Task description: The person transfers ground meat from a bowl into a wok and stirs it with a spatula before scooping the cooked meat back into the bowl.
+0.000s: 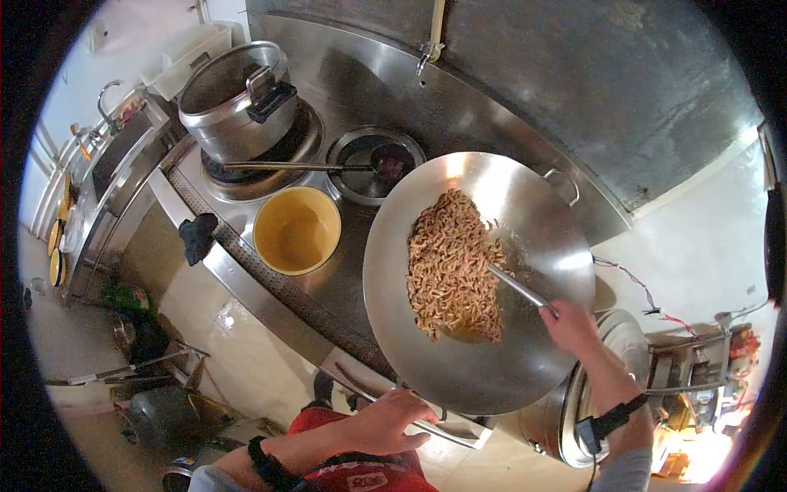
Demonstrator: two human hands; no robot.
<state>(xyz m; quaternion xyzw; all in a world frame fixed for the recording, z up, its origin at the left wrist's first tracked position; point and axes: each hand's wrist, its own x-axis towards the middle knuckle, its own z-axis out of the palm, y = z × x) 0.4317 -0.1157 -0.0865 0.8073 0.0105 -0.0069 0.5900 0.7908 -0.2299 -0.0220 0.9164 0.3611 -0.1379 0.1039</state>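
My right hand (pixel 571 329) is closed around the handle of a metal utensil (pixel 522 287), whose far end is buried in browned, shredded food (pixel 455 262). That food lies in the left and middle part of a large steel wok (pixel 541 230), with some yellowish liquid at its lower edge. My left hand (pixel 395 421) rests at the front edge of the stove beside the wok's near rim, its fingers partly spread with nothing visible in them.
A yellow bowl (pixel 297 231) stands left of the wok. Behind it, a ladle (pixel 279 166) lies across to a round dark pan (pixel 361 184). A large steel pot (pixel 238 123) stands at the back left. A dark cloth (pixel 197 238) hangs on the stove edge.
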